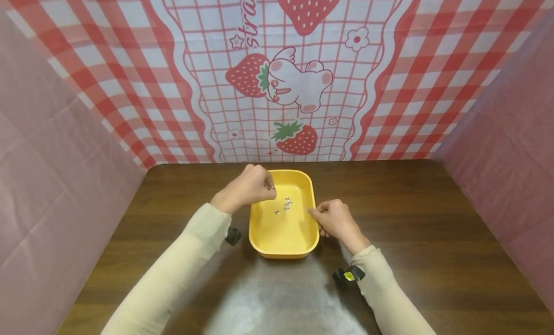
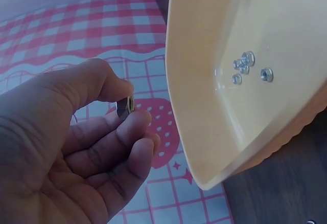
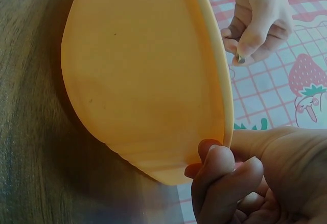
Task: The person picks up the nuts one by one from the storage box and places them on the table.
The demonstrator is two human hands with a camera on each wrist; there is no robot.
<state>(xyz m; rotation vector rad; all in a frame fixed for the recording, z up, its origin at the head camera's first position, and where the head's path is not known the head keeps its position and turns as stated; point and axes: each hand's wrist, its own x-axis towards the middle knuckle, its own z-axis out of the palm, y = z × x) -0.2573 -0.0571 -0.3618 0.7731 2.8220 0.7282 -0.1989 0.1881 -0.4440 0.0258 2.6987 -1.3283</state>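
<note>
A: What is the left grip (image 1: 247,186) holding?

B: It pinches a shiny metal piece (image 2: 124,107) between the thumb and a finger. The piece is up in the air near the left side of the yellow tray (image 1: 283,236). The head view is too small to tell if it is well past the edge or right over it.

A: What could go wrong there?

B: The piece is tiny and looks smooth, so I think it could slip out if the pinch gets loose. If it fell too far out, it could bounce off the rim and roll away on the brown surface (image 1: 411,219).

A: And the right grip (image 1: 339,222)?

B: That one has the tray by its right edge, with fingers curled at the rim. A hard tug there might tip the tray or make it slide.

A: Would that hurt anything?

B: Maybe. The metal nuts (image 2: 248,59) sit loose on the tray's bottom, most in a little bunch and one a bit apart. Nothing holds them, so a bump could send them sliding. Also, a piece dropped from up high might hit the bunch and scatter it.
</note>
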